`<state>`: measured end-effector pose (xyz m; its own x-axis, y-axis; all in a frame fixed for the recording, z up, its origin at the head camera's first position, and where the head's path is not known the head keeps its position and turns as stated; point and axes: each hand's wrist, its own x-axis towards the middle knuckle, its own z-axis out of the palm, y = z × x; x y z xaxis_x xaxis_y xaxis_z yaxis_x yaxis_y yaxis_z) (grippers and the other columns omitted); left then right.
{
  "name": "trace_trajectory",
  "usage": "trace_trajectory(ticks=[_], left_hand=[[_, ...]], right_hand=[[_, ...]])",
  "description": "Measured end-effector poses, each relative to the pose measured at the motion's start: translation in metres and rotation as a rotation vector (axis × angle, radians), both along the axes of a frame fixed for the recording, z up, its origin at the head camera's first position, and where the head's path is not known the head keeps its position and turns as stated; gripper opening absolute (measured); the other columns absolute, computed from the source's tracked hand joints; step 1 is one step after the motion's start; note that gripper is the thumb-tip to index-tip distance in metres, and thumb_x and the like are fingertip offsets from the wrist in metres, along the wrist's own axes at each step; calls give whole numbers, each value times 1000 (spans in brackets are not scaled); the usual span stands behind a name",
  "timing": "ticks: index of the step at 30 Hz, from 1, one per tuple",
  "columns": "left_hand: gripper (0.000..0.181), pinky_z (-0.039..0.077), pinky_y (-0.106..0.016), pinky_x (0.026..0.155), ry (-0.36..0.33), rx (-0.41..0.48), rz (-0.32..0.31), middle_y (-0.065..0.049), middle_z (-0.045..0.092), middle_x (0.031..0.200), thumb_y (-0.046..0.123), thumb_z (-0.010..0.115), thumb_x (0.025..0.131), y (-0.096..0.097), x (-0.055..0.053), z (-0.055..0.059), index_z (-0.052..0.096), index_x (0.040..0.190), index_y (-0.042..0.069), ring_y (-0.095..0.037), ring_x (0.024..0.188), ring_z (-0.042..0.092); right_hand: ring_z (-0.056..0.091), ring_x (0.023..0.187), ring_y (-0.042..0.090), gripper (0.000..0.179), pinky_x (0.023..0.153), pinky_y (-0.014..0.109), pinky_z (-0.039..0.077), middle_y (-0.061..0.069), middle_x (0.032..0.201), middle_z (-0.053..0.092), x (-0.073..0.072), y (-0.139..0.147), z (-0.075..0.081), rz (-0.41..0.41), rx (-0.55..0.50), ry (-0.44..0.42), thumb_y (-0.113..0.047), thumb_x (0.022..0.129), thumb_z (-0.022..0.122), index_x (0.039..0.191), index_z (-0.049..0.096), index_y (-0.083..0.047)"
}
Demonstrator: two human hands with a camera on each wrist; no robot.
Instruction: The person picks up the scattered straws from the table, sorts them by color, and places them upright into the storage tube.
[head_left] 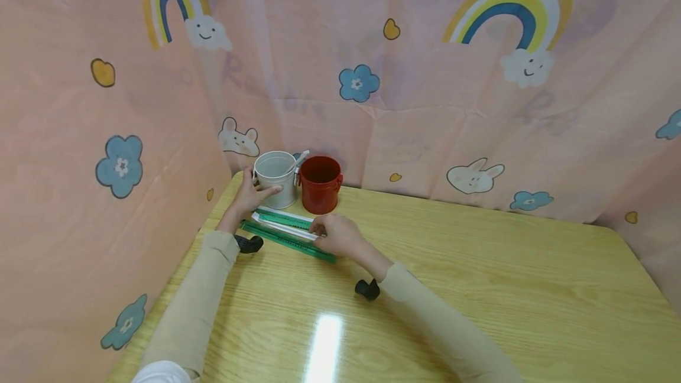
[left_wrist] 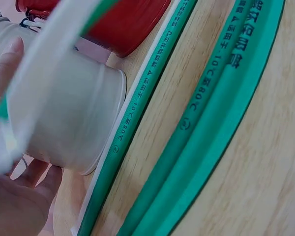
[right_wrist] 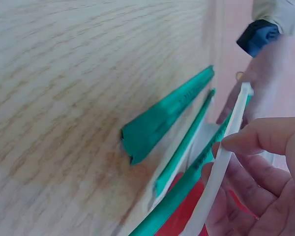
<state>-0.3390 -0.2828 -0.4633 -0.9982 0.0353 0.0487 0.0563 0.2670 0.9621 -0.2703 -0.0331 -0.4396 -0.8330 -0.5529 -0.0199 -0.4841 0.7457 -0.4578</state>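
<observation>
My left hand (head_left: 247,197) holds a small white bucket (head_left: 288,195), thumb across its front and fingers at its left side. A thin white straw (head_left: 299,159) leans inside and pokes above the rim. My right hand (head_left: 343,236) pinches a straw in a green and white wrapper (right_wrist: 219,179) between thumb and fingers, above the table. In front of the bucket a wrapped green straw (left_wrist: 137,113) lies on the table. Closer to me lies another flat green wrapper (right_wrist: 162,118), printed with dark lettering.
A red bucket (head_left: 320,197) stands right beside the white one, against the back curtain. The wooden table (head_left: 479,276) stretches to the right. A pink patterned curtain (head_left: 415,123) closes off the back and left. Black camera mounts (head_left: 367,289) sit at both wrists.
</observation>
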Motion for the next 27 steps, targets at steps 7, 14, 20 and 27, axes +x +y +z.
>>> trace_trajectory(ticks=[7,14,20,27], left_hand=[[85,22,-54,118,-2,-9,-24,-22,13,156,16,68,90,-2,1,-1,6,147,4,-42,145,16],[83,24,-52,118,9,-31,-21,-23,15,155,14,68,89,-2,0,-1,7,145,4,-41,145,18],[84,24,-55,117,10,-34,-21,-23,16,155,15,68,89,-3,-1,-2,7,145,4,-43,144,18],[86,23,-54,117,14,-42,-24,-24,15,155,17,68,89,-3,0,1,5,147,4,-43,145,18]], right_hand=[[55,76,14,26,64,25,45,-1,86,67,2,11,8,-47,-44,-62,-10,81,68,106,72,-15],[54,75,12,26,60,22,42,-2,86,67,2,15,11,-41,-46,-57,-12,81,67,106,73,-16],[57,77,13,27,62,23,45,1,90,71,2,10,10,-22,27,-25,-10,83,66,108,74,-15],[61,80,12,25,60,21,48,-1,93,72,3,-1,11,20,164,77,-12,84,69,107,75,-19]])
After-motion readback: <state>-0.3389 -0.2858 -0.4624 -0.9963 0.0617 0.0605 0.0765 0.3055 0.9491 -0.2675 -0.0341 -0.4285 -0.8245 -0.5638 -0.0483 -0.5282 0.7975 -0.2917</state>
